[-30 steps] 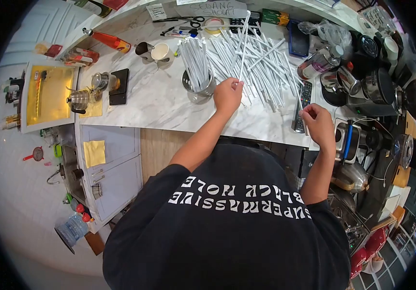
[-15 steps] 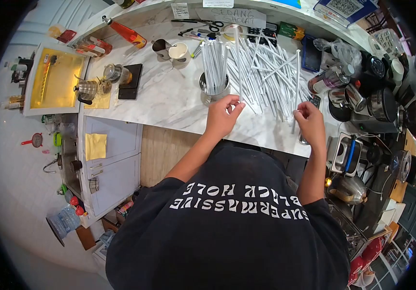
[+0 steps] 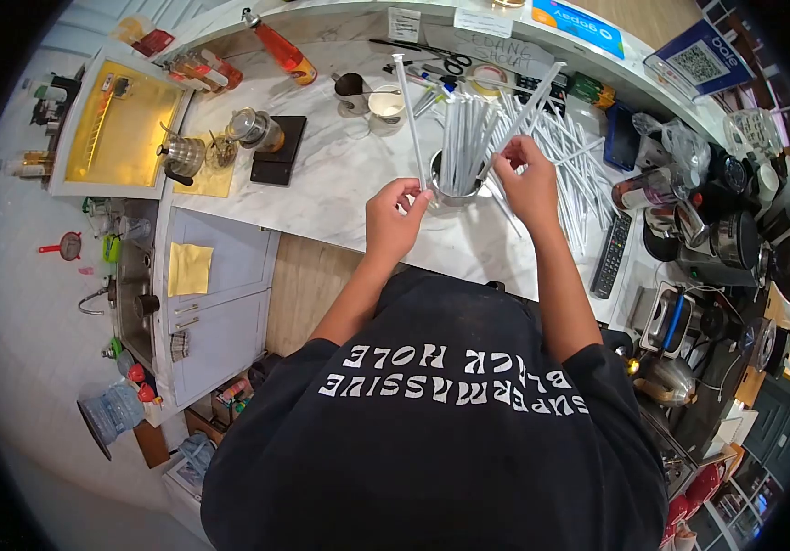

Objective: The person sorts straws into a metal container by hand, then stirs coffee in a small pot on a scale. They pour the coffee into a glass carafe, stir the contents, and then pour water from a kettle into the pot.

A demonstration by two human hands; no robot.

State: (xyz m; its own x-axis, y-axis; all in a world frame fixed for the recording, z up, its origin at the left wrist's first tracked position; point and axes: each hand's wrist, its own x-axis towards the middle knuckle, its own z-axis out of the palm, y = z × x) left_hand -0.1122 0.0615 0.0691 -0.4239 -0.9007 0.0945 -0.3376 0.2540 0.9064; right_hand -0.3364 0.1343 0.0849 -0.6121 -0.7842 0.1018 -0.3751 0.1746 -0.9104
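Pinched near its lower end, a white-wrapped straw (image 3: 411, 119) stands upright in my left hand (image 3: 395, 219). My right hand (image 3: 528, 184) is closed on another wrapped straw (image 3: 533, 106), which leans to the upper right over the bundle. Between my hands is a metal cup (image 3: 457, 197), packed with upright wrapped straws (image 3: 467, 138). The right fingertips are right at this cup's rim. A loose pile of wrapped straws (image 3: 577, 174) spreads over the counter to the right, partly hidden by my right hand.
A black remote control (image 3: 612, 255) lies right of the pile. A white cup (image 3: 387, 106) and a dark cup (image 3: 351, 92) stand behind my left hand. Scissors (image 3: 456, 63) and pens lie at the back. Left are a black scale (image 3: 277, 151) and red bottle (image 3: 287, 50).
My right hand has moved left from the pile to the cup, its straw now tilted. My left hand has shifted slightly left of the cup, still with its straw. The view has turned.
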